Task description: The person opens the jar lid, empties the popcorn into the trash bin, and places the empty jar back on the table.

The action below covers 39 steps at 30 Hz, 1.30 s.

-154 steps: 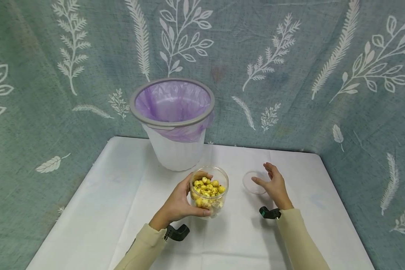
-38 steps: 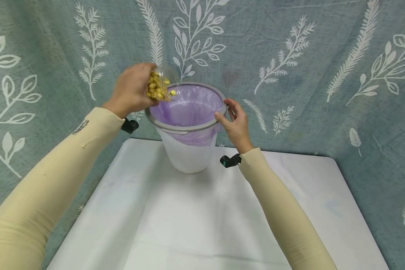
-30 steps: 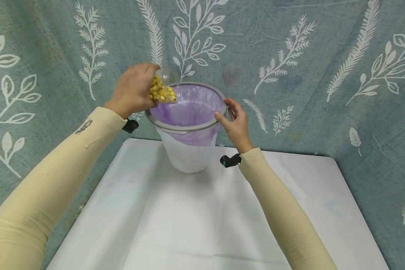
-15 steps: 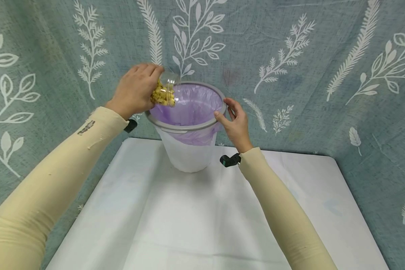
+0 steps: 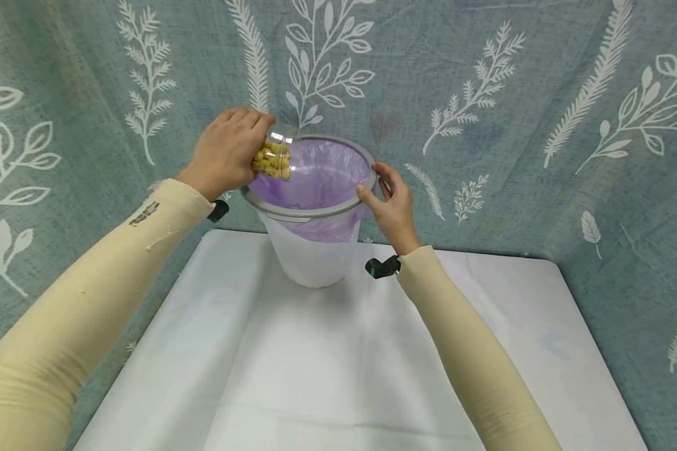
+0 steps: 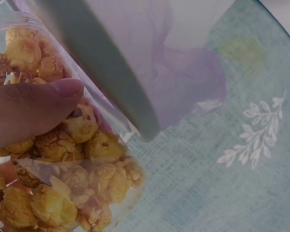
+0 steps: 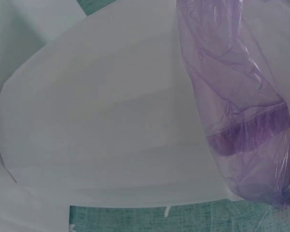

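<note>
My left hand (image 5: 228, 150) grips a clear plastic jar (image 5: 281, 134) of yellow popcorn (image 5: 271, 161), tipped on its side with its mouth over the left part of a waste bin (image 5: 313, 257). Up close in the left wrist view, the thumb (image 6: 38, 108) lies across the jar wall, with caramel-coated popcorn (image 6: 53, 145) behind it. At the bin's right side, my right hand (image 5: 393, 203) pinches the grey rim (image 5: 304, 213) between thumb and fingers. A purple bag (image 5: 316, 175) lines the bin and folds over its rim.
The bin stands near the back of a table with a white cover (image 5: 316, 357). A green leaf-patterned cloth (image 5: 485, 125) hangs behind and along both sides. In the right wrist view, the bin wall (image 7: 96, 111) and overhanging purple bag (image 7: 237, 106) fill most of the picture.
The jar, upright above the table at first, has been carried to the bin and tipped, its popcorn sliding mouthward. My right hand has gone from beside a clear lid to the bin rim.
</note>
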Available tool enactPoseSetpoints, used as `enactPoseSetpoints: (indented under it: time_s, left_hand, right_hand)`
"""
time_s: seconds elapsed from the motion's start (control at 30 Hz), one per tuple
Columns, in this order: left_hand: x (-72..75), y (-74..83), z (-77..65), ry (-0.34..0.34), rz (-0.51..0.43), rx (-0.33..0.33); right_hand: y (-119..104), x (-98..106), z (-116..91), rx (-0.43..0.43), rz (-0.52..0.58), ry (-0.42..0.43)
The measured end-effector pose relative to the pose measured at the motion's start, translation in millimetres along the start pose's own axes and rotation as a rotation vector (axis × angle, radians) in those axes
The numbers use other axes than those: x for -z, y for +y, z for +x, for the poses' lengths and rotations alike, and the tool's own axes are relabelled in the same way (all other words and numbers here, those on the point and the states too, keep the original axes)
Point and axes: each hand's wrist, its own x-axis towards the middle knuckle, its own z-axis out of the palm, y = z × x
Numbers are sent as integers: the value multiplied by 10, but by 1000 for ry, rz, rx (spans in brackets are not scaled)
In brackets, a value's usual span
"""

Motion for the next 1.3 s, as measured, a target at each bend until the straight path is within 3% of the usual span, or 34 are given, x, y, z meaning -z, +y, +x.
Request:
enactPoseSetpoints:
  time_s: [0.27,0.43,0.67,1.3]
  left_hand:
    - [7,4,-7,16,19,-30]
    - [7,16,-1,-12,7,-32]
    - [-9,35,4,-34,15,-16]
    - [-40,63,24,-28,50,-58]
  right_hand:
    - [187,14,64,27,-19,-3]
    - [309,28,92,29,-41,11]
    - [-52,-25,-19,9,-28,2]
    - [-59,-10,-18,23,-29,7]
